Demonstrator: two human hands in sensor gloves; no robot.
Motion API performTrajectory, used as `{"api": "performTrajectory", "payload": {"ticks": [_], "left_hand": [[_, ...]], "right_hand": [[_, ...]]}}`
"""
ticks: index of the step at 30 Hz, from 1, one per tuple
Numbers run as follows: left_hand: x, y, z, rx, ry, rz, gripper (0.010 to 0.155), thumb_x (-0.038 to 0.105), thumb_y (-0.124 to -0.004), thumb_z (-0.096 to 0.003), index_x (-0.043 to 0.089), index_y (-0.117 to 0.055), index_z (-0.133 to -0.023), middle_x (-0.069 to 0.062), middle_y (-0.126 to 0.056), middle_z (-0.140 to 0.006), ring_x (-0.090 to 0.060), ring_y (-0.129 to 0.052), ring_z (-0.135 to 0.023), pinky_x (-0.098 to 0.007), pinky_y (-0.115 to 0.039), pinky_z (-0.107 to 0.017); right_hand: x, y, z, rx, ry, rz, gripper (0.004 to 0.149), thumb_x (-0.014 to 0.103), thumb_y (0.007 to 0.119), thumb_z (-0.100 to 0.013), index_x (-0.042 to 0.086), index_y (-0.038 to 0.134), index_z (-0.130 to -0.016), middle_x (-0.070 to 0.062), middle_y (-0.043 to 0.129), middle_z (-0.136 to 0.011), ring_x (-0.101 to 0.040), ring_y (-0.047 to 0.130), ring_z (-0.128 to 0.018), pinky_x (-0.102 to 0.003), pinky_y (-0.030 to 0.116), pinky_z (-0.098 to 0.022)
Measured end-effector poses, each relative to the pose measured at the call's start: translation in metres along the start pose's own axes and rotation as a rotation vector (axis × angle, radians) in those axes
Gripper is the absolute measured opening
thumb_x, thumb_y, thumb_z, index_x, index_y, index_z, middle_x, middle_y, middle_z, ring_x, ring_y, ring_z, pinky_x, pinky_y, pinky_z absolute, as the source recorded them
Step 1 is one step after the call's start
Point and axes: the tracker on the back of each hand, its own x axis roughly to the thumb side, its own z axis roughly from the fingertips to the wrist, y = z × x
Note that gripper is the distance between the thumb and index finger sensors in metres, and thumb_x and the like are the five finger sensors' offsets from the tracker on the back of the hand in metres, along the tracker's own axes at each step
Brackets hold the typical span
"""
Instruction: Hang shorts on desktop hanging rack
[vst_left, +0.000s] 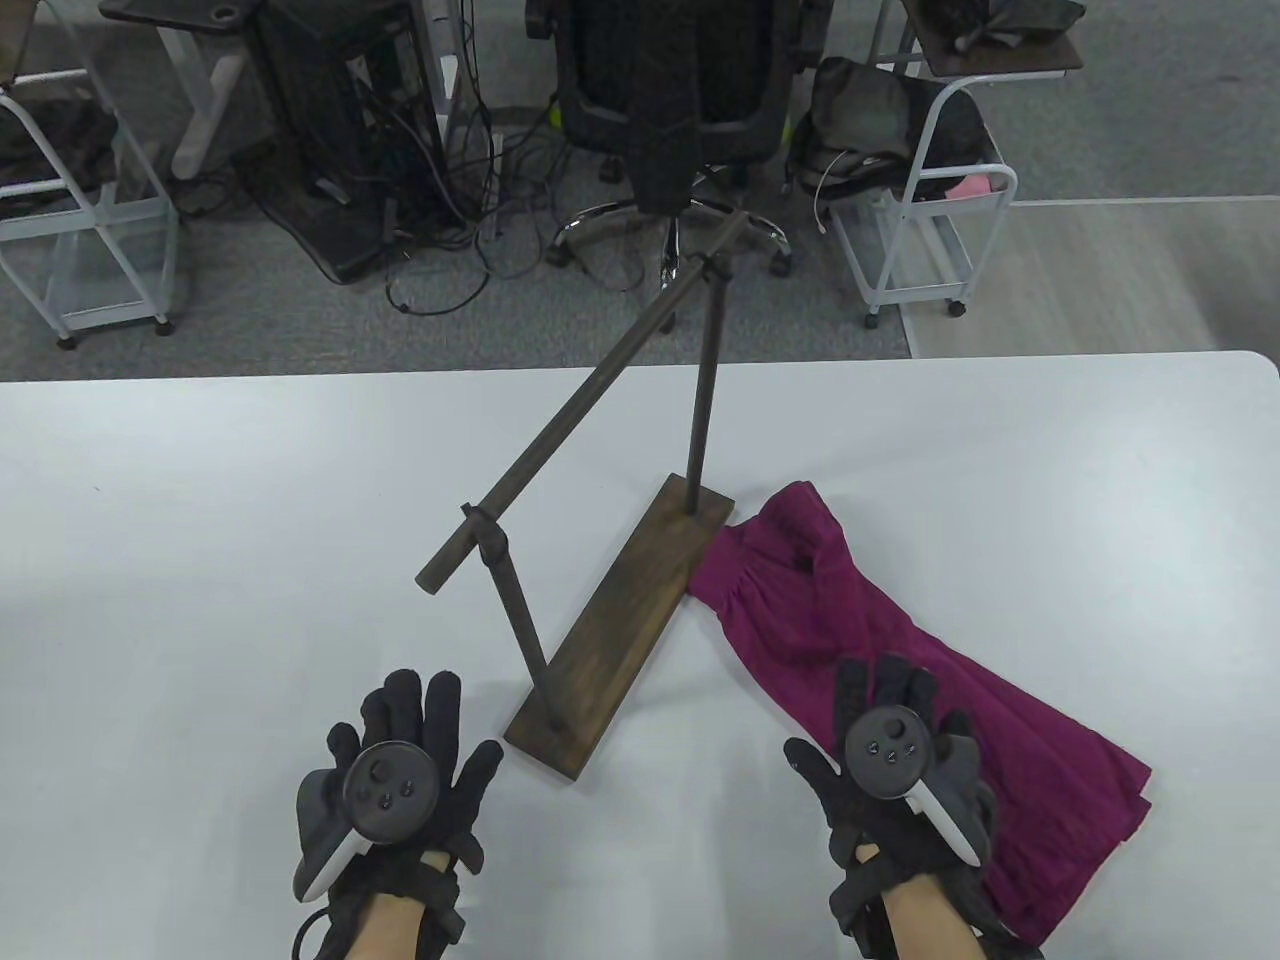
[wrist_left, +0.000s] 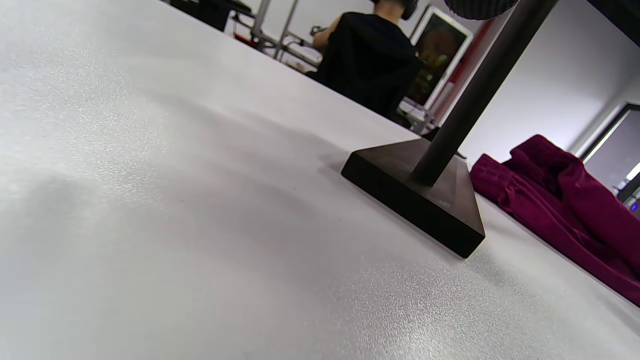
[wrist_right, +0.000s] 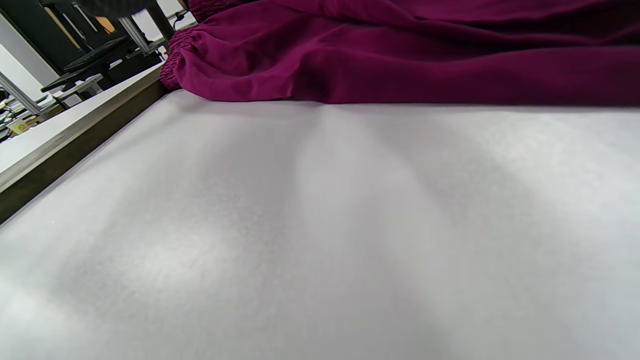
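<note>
Magenta shorts (vst_left: 900, 680) lie flat on the white table (vst_left: 200, 560), right of the dark wooden hanging rack (vst_left: 620, 620). The rack has a long base, two uprights and a bare slanted rail (vst_left: 590, 390). My left hand (vst_left: 410, 740) lies flat with fingers spread on the table, left of the rack's near end, holding nothing. My right hand (vst_left: 890, 720) lies flat with its fingers over the near edge of the shorts, not gripping. The left wrist view shows the rack base (wrist_left: 425, 200) and shorts (wrist_left: 565, 200). The right wrist view shows the shorts (wrist_right: 400, 55) close ahead.
Beyond the table's far edge stand an office chair (vst_left: 670, 90), white trolleys (vst_left: 920, 210) and tangled cables (vst_left: 420, 180) on the floor. The rack's rail reaches out past the table's far edge. A person in black (wrist_left: 370, 55) sits in the background.
</note>
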Motion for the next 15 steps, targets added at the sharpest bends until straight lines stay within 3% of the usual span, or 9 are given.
{"api": "performTrajectory", "payload": {"ticks": [15], "left_hand": [[0.001, -0.003, -0.001, -0.022, -0.009, 0.009, 0.078, 0.055, -0.052, -0.0615, 0.010, -0.020, -0.117, -0.031, -0.004, -0.115, -0.060, -0.014, -0.107, -0.081, -0.006, -0.066]], "right_hand": [[-0.011, -0.017, -0.020, 0.010, 0.061, -0.153, 0.089, 0.063, 0.058, -0.055, 0.038, -0.018, -0.095, 0.003, -0.028, -0.108, -0.028, -0.030, -0.101, -0.061, -0.023, -0.066]]}}
